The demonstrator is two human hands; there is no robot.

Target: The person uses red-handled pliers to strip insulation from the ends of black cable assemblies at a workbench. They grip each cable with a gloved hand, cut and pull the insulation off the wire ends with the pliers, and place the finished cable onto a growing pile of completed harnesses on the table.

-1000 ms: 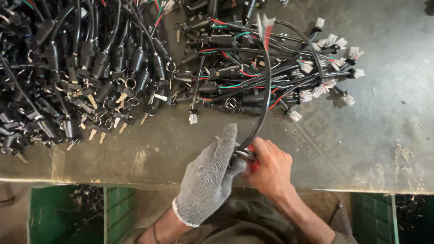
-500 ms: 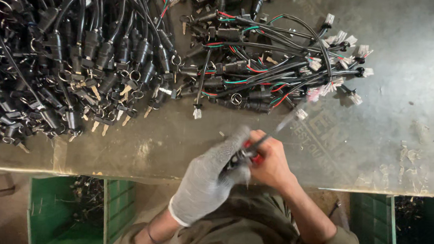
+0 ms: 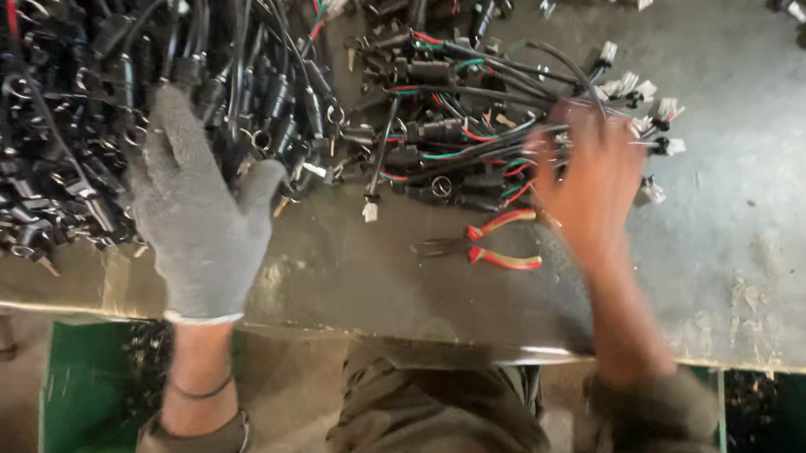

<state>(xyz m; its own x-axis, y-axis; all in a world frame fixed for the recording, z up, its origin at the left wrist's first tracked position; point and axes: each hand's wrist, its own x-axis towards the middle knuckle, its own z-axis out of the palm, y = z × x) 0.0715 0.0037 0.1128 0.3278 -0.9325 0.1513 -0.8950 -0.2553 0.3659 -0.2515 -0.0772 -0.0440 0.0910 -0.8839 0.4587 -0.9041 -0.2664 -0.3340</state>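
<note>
- Left hand point(image 3: 197, 216), in grey glove, spread wide over big heap of black cables point(image 3: 80, 81), fingertips touching it.
- Right hand point(image 3: 589, 186), bare and blurred, fingers open on smaller cable bundle point(image 3: 463, 129); grasp unclear.
- Red-handled pliers point(image 3: 489, 245) flat on worn table point(image 3: 752, 236), just beside right hand.

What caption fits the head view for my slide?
Gloved left hand on a heap of black cables, bare right hand on a wire bundle, pliers lying on the bench.

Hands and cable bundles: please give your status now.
Left hand, grey glove, open on the big black cable pile. Right hand, bare, blurred, on the smaller wire bundle. Red-handled pliers lie on the table beside it.
</note>
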